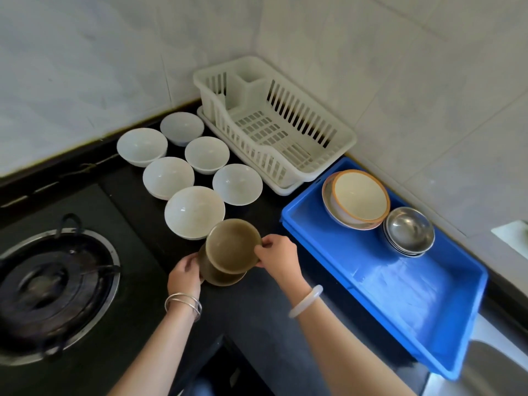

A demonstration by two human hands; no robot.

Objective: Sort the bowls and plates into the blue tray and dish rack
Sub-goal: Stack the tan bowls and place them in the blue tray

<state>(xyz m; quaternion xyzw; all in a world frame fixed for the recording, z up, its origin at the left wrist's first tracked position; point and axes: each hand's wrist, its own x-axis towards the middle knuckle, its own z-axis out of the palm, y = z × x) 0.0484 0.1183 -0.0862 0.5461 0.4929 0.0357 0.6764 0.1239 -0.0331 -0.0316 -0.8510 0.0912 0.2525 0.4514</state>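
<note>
While the left hand [184, 274] curls round the left rim of the lower olive-brown dishes [221, 278], the right hand [278, 257] pinches the right rim of the top olive-brown plate [233, 245], which sits tilted and shifted off the ones beneath. This small stack is near the front middle of the black bench [271, 315]; whether it rests on the surface I cannot tell. Just behind it six white bowls [194, 211] stand upright in a loose double row running toward the back edge. The white dish rack [251, 144] sits in the back corner, nothing in it. Along the right edge lies the blue tray [400, 287], holding at its far end a nest of orange-rimmed bowls [360, 195] and, touching them, a nest of steel bowls [408, 228]. A gas burner [54, 281] occupies the left side. Silver bangles [184, 304] ring the left wrist, a pale bangle [305, 300] the right.
</note>
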